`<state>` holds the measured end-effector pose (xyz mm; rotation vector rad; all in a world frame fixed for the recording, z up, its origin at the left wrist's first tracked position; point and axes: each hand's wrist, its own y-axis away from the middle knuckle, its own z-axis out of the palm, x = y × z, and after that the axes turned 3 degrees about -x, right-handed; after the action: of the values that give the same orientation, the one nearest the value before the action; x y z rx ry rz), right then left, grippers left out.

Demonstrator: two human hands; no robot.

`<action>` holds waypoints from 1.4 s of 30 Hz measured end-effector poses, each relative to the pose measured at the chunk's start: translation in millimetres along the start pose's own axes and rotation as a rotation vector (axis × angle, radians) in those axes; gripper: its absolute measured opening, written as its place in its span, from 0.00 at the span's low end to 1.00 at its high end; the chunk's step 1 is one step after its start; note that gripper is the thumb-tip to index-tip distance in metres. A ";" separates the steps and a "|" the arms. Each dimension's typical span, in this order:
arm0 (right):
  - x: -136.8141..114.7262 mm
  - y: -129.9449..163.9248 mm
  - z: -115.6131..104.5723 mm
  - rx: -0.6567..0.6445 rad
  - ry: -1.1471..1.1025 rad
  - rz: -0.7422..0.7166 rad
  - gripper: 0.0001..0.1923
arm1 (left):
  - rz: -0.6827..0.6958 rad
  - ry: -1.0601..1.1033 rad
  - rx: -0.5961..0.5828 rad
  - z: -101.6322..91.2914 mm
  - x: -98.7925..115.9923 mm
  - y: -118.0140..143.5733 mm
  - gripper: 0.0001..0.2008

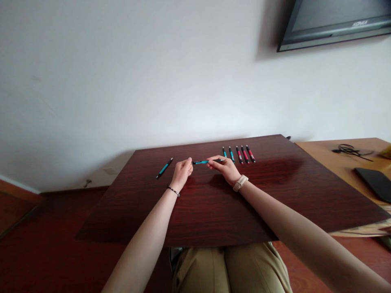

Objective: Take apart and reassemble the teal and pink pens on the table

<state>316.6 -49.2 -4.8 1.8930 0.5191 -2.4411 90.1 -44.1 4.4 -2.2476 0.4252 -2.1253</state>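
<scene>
Nearest of all are the person's knees in khaki trousers, tucked under the front edge of a dark wood bench. Both forearms stretch out over its bare top. The left hand, a thin bracelet at the wrist, and the right hand, wearing a pale watch, meet just above the far part of the bench — each pinches one end of a teal pen, which hangs level between the fingertips, clear of the wood.

Left of the hands a second teal pen lies alone, slanted. Right of them, just past the right hand, a neat row of pens lies side by side — two teal, then three red.

Further right stands a lighter wooden table with a black cable and a dark flat device. Beyond it all is the white wall, with a mounted screen high on the right.
</scene>
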 end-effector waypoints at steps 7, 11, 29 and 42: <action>2.2 -0.7 -0.1 0.019 -0.002 0.005 0.24 | -0.021 0.066 -0.038 0.9 4.1 -0.1 0.26; 0.9 -0.4 0.9 0.017 -0.001 0.004 0.24 | -0.029 0.027 0.005 2.0 3.5 0.0 0.29; -2.2 0.5 2.2 0.026 0.001 0.018 0.24 | 0.034 -0.033 0.034 1.2 4.4 -0.5 0.27; -0.3 0.0 1.0 0.039 0.006 0.011 0.22 | 0.010 -0.052 -0.028 -2.0 5.9 -0.2 0.24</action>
<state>315.7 -49.5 -4.3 1.9122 0.4638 -2.4575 88.5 -44.8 10.4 -2.3050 0.4656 -2.0636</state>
